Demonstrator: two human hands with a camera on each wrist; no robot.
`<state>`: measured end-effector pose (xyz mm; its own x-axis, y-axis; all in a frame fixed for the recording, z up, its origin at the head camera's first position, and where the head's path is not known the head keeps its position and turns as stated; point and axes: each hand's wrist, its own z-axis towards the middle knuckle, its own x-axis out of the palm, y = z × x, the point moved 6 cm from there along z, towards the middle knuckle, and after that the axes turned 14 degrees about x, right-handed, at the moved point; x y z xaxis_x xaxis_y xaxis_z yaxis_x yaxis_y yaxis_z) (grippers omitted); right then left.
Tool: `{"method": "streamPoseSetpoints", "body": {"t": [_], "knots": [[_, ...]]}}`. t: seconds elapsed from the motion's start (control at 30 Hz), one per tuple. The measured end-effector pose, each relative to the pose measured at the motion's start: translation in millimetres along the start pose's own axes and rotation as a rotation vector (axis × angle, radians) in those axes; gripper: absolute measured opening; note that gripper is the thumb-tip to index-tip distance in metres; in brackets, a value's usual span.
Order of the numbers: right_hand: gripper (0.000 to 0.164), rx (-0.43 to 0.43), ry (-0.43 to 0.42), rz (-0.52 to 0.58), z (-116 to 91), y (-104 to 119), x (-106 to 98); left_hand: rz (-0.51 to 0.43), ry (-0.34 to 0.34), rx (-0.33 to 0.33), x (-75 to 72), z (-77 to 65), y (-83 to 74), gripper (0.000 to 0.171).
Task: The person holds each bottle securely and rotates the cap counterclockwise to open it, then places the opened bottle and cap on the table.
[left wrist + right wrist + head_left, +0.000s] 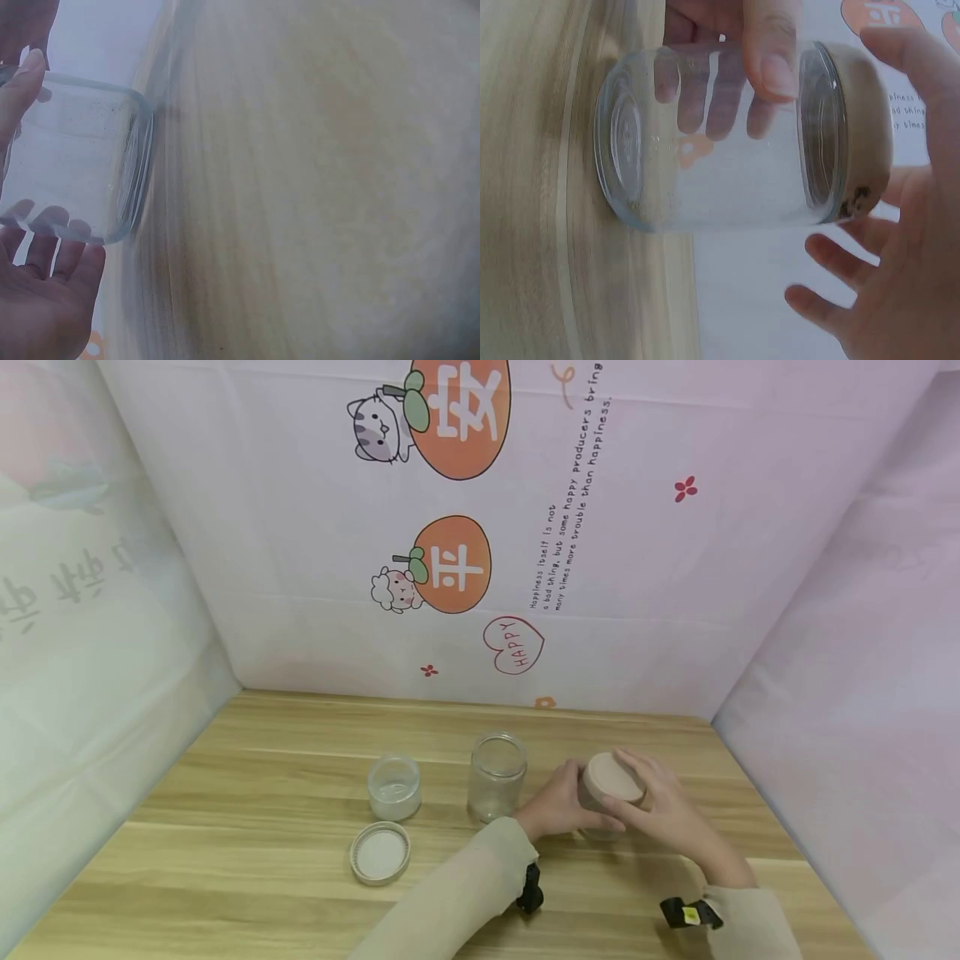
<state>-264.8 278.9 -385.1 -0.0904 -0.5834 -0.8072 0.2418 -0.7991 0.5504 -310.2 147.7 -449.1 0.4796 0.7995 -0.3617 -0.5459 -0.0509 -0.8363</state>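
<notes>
A clear glass jar [735,180] with a beige lid [613,777] stands upright at the right side of the table. My left hand [561,803] grips the jar's body, thumb on the near side and fingers round the far side, seen through the glass in the right wrist view. From the right, my right hand [667,810] holds the lid between thumb and fingers. The lid sits over the jar's mouth, with a small dark mark on its side in the right wrist view. In the left wrist view the jar's glass base [139,172] is close to the table.
A taller lidless glass jar [497,781] stands just left of my left hand. Further left is a short lidless glass jar [394,789], with a loose lid [380,853] lying inside-up in front of it. Printed white cloth walls [637,652] enclose the wooden table [247,827].
</notes>
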Motion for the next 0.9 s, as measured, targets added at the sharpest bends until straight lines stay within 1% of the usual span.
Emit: {"method": "streamPoseSetpoints", "body": {"t": [0.1, 0.3, 0.5, 0.57, 0.7, 0.9], "knots": [[0.072, 0.030, -0.042, -0.052, -0.8, 2.7, -0.3, -0.034, 0.002, 0.011, 1.2, 0.0, -1.8, 0.080], [0.076, 0.088, -0.177, -0.180, -2.2, 15.3, -6.9, -0.038, -0.007, 0.023, 0.9, 1.3, -1.9, 0.078], [0.083, 0.155, -0.268, -0.297, -3.9, 21.3, -12.4, -0.067, -0.009, 0.042, 2.2, 4.3, -1.3, 0.078], [0.084, 0.175, -0.282, -0.315, -4.2, 21.5, -13.1, -0.070, -0.008, 0.040, 2.8, 4.7, -0.3, 0.078], [0.085, 0.198, -0.281, -0.333, -3.9, 20.8, -12.0, -0.063, -0.007, 0.026, 2.9, 4.3, 1.3, 0.077], [0.081, 0.196, -0.244, -0.328, -2.6, 18.4, -7.0, -0.047, -0.002, -0.007, 1.0, 1.2, 1.0, 0.078]]}}
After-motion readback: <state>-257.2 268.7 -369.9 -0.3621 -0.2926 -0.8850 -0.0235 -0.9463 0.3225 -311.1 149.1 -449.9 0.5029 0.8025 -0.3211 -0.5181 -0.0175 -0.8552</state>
